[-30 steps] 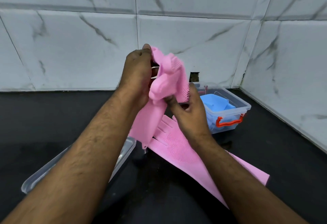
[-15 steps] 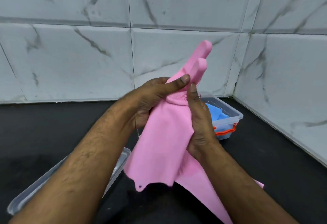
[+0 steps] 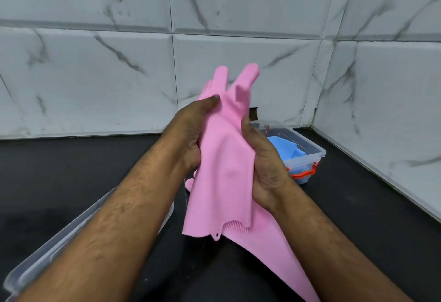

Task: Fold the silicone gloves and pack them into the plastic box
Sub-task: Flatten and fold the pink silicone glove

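Note:
I hold a pink silicone glove [image 3: 222,165] upright above the counter, fingers pointing up, cuff hanging down. My left hand [image 3: 191,134] grips its left edge with the thumb pressed on the palm area. My right hand [image 3: 265,163] clasps its right edge. A second pink glove [image 3: 276,254] lies flat on the black counter beneath, partly hidden by the held one. The clear plastic box [image 3: 310,153] with an orange latch stands behind my right hand and holds blue gloves [image 3: 284,146].
The box's clear lid [image 3: 59,244] lies on the counter at the lower left, under my left forearm. White marble-look tiled walls close the back and the right side, meeting in a corner behind the box. The counter [image 3: 71,170] is black.
The glove has opened out from a bunched shape to a flat upright one. Both hands have shifted down to its side edges, and its fingers have spread apart.

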The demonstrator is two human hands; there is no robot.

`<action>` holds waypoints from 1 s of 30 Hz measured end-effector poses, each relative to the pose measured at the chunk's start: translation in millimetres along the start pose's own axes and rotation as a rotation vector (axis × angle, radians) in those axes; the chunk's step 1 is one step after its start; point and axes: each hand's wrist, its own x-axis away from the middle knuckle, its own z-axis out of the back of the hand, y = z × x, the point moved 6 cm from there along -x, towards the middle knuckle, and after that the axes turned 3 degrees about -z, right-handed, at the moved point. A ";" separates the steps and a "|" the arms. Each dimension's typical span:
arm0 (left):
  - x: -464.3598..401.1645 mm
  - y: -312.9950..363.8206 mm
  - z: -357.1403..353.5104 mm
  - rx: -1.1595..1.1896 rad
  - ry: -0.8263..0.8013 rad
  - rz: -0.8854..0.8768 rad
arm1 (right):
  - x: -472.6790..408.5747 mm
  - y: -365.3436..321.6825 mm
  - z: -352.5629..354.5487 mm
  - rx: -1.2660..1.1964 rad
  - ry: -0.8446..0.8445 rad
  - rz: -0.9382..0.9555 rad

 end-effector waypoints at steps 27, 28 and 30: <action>-20.3 -3.1 46.9 0.230 0.477 -0.178 | 7.8 -10.8 -1.6 -0.169 -0.068 0.146; -19.6 -4.4 46.3 0.223 0.461 -0.204 | 9.1 -8.4 -0.1 -0.175 -0.068 0.131; -15.9 -7.5 46.0 0.182 0.435 -0.261 | 13.2 -7.1 1.4 -0.136 -0.037 0.104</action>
